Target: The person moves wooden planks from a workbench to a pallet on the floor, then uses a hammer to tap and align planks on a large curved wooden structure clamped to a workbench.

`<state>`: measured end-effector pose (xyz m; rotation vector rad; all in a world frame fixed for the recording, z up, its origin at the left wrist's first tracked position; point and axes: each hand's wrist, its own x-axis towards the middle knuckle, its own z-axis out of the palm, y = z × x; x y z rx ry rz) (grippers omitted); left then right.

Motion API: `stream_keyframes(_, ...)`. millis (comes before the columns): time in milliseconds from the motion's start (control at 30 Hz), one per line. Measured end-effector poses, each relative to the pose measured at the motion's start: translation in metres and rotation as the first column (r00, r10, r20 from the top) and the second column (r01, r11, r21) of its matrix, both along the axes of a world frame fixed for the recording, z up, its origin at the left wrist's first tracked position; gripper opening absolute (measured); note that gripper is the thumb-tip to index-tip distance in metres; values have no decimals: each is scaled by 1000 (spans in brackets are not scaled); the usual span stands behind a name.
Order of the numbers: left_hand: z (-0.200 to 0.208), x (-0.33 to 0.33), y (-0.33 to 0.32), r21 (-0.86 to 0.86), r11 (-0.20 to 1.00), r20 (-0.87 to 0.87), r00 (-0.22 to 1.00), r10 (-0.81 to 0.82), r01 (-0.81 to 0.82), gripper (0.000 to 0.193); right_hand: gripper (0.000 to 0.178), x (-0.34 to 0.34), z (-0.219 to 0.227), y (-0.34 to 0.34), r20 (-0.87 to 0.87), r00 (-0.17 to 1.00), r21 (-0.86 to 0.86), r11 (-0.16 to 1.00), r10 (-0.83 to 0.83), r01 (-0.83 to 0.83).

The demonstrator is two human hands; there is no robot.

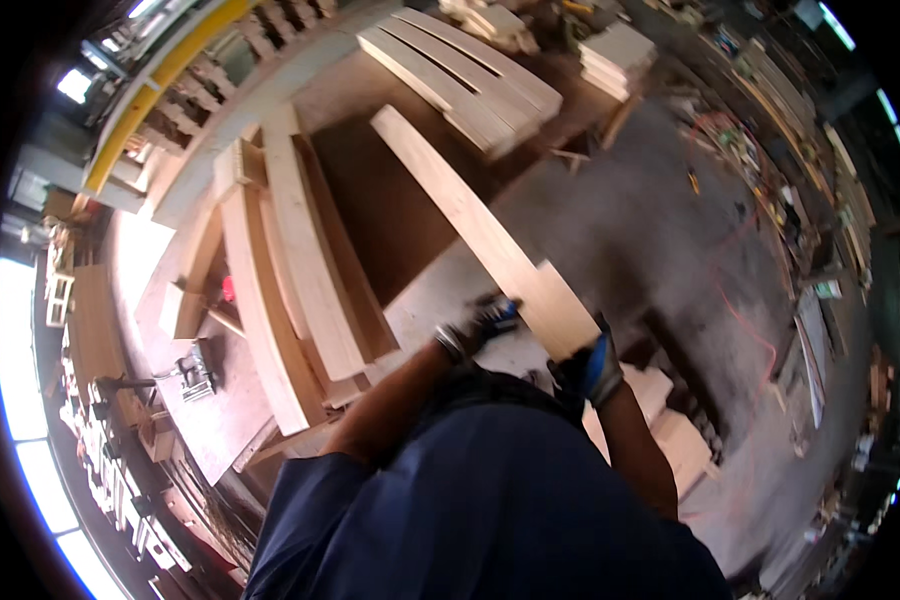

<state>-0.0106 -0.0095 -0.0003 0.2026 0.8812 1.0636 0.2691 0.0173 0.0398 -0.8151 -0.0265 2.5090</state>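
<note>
Workbench (220, 400) carries stacked boards (300, 260); above it a long pale plank (480, 230) is held level for carrying, near end gripped both sides: left hand (475, 325) curled around one edge, right hand (590, 365) wrapped underneath, both gloved

dim interior | window glare left | motion blur | fisheye-bent edges

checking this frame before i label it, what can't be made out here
- Left hand, head view: motion blur smears the glove, so its grip on the long wooden plank is unclear.
- Right hand: fingers hidden under the plank's near end.
- Power tool on the workbench: too small to identify.
- Floor clutter at right: tiny and bent by the fisheye rim.
</note>
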Motion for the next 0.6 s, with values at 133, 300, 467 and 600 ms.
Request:
stream_keyframes(133,5,0,12,12,996,-5,996,-90,90,66,86,-12,8,4,299,954,38,999,-1,-11)
stream_keyframes(300,-3,-5,10,79,992,78,992,-103,97,70,84,-21,4,0,409,912,-25,998,-45,61)
stream_keyframes(467,-3,-6,22,55,991,58,990,-127,124,72,86,-24,13,-2,359,933,14,1000,-30,26)
stream_keyframes(600,0,-5,12,96,990,105,988,-117,107,70,88,-23,11,-9,422,907,-41,999,5,13)
